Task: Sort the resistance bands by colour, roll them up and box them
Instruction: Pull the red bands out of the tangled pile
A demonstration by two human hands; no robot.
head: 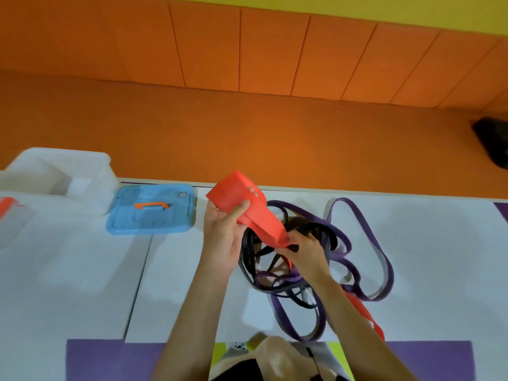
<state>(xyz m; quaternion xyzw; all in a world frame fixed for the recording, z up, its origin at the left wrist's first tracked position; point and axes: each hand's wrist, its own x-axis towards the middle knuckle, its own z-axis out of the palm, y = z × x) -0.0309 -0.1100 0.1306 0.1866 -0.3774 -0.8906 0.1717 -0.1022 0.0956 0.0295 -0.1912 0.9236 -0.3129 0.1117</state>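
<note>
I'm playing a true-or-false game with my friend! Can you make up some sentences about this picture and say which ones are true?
1. The left hand and the right hand both hold the red band. True.
2. The blue lid has a green handle. False: its handle is orange.
3. On the table, purple bands lie tangled with black bands. True.
4. The clear box stands right of the tangle. False: it stands far left, beyond the blue lid.
</note>
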